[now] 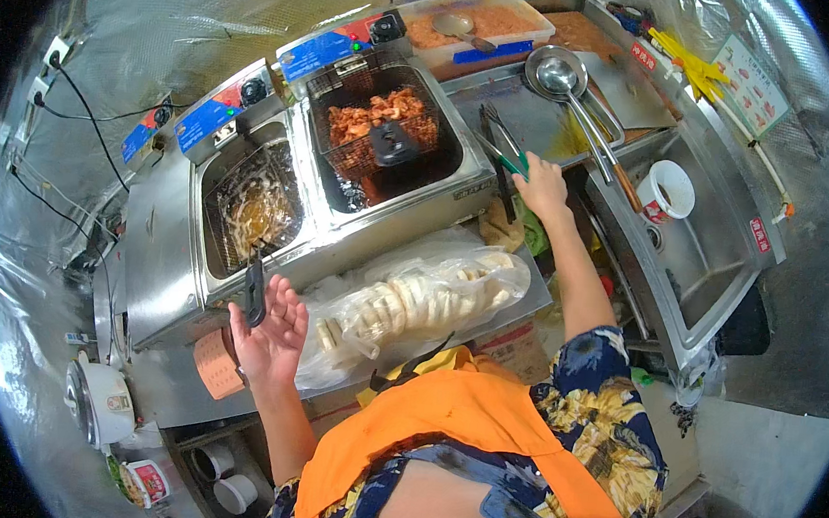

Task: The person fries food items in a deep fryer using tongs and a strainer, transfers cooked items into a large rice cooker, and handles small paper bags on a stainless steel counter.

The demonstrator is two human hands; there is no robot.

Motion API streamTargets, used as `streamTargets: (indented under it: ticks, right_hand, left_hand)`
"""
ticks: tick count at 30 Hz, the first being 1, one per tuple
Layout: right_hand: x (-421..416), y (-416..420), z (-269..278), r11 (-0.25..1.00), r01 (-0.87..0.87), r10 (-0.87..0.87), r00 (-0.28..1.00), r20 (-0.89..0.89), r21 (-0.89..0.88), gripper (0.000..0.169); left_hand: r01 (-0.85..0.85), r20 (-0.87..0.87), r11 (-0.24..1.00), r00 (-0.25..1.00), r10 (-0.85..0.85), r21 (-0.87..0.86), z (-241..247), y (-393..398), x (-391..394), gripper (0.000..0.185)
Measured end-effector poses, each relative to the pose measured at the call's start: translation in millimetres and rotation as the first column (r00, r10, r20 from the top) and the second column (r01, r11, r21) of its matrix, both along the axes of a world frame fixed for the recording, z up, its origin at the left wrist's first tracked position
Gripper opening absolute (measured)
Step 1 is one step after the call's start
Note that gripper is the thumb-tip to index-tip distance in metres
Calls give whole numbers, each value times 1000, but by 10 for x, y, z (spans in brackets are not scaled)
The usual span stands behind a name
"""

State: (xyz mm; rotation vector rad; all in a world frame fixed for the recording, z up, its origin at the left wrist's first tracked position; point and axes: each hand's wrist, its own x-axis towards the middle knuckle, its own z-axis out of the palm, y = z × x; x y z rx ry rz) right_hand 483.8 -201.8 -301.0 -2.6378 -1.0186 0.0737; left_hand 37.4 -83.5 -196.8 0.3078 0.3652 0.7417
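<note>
My right hand (543, 187) is closed around the green handles of metal kitchen tongs (504, 139), whose tips point up and left over the metal tray. My left hand (274, 332) is raised palm up, fingers apart, holding nothing, beside the black handle (254, 297) of the left fryer basket. In that left fryer (251, 206), food bubbles in oil. A wire basket (381, 128) with browned fried pieces (386, 114) sits over the dark oil of the right fryer. In front of me lies a clear plastic bag (411, 302) of pale sliced pieces.
A plastic tub (492, 20) of orange-brown mix with a scoop stands at the back. Metal strainers or ladles (556, 77) rest on the metal tray (493, 97). A white bucket (667, 191) stands by the sink (714, 261) at right. A rice cooker (102, 402) is at lower left.
</note>
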Motion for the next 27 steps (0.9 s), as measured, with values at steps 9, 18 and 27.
streamTargets:
  ticks: [9,18,27]
  right_hand:
    - [409,232,-302,982,-112,115,993,9,-154,34]
    - [-103,-1054,126,926,162,22,879,-477,341,49]
    - [-1467,-1851,850,945,80,186,665,-724,316,45]
  left_hand:
    - [-82,15,996,996,83,-19,21,-261,40,65]
    - [-7,186,990,982,34,-144,65,-58,-57,65]
    - [133,174,937,982,-79,-323,56,479,-312,27]
